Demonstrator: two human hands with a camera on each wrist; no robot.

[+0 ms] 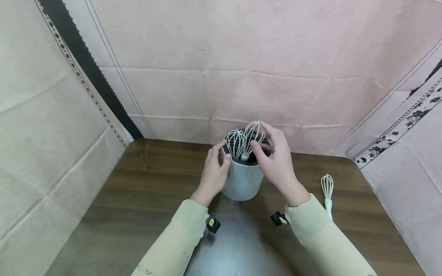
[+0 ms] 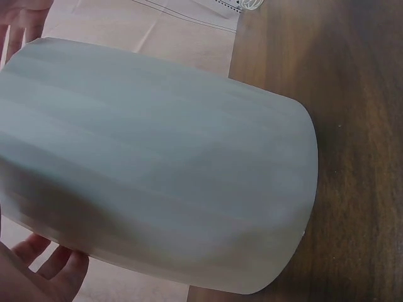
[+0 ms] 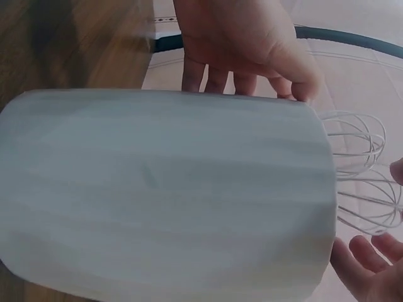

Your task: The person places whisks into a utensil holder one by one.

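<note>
A pale grey-white utensil holder with a dark inner rim stands upright on the table. My left hand grips its left side, thumb near the front rim and fingers round the wall. Two white wire whisks stand in it, heads up: the left whisk sits lower, the right whisk reaches higher. At the wires of the higher one, my right hand pinches with thumb and fingers. The holder's wall hides most of both handles. Its side fills much of the left wrist view.
A third white whisk lies on the brown wooden table, right of the holder and beside the right sleeve. Pale cloth hangs behind the table and along both sides.
</note>
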